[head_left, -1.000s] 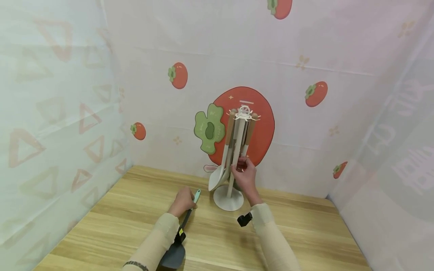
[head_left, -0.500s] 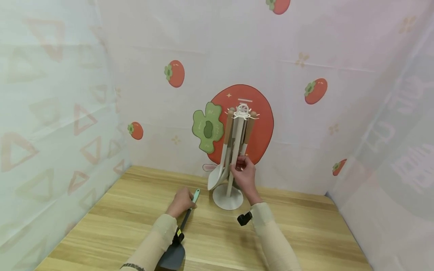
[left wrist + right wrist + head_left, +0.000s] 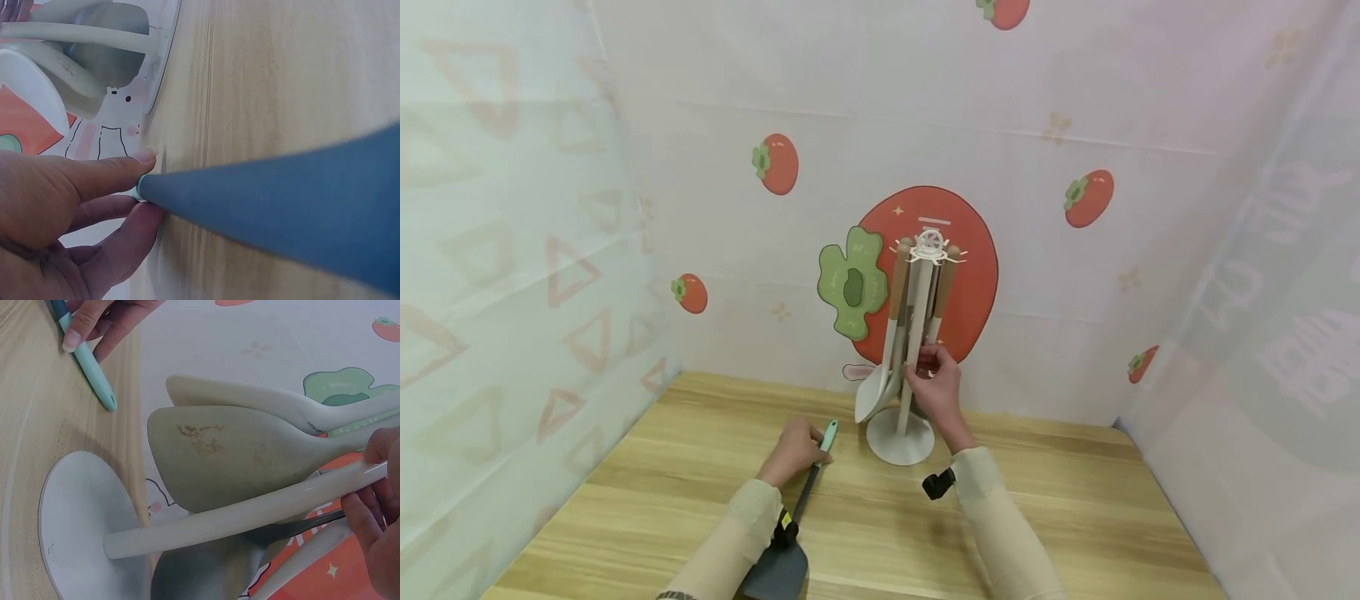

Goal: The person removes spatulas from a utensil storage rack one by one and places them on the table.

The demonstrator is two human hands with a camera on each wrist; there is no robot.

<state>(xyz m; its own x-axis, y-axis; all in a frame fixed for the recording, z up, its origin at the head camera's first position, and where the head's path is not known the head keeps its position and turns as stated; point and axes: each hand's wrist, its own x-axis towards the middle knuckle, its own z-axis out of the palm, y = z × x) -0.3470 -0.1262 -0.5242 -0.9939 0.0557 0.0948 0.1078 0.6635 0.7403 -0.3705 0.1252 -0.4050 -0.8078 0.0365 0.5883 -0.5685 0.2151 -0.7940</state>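
My left hand (image 3: 793, 452) pinches the mint-green handle of a dark grey spatula (image 3: 777, 572) between thumb and fingers, low over the table. In the head view its wide blade points toward me, partly hidden behind my left forearm. My right hand (image 3: 938, 393) grips the pole of a white utensil stand (image 3: 917, 321), about halfway up. The stand's round base (image 3: 81, 519) shows on the table in the right wrist view. Around the pole hang several utensils, among them a beige turner (image 3: 215, 447) with brown stains and a dark grey ladle-like head (image 3: 209, 569).
The wood-grain table (image 3: 1060, 508) is bounded by a back wall sheet (image 3: 730, 208) printed with persimmons, close behind the stand. Pale sheets also hang at the left and right. A hook ring (image 3: 928, 250) tops the stand, with brown-ended handles just below.
The head view has swung slightly, so everything sits a little farther left in it. Both hands keep their holds, and the stand and spatula stay nearly where they were.
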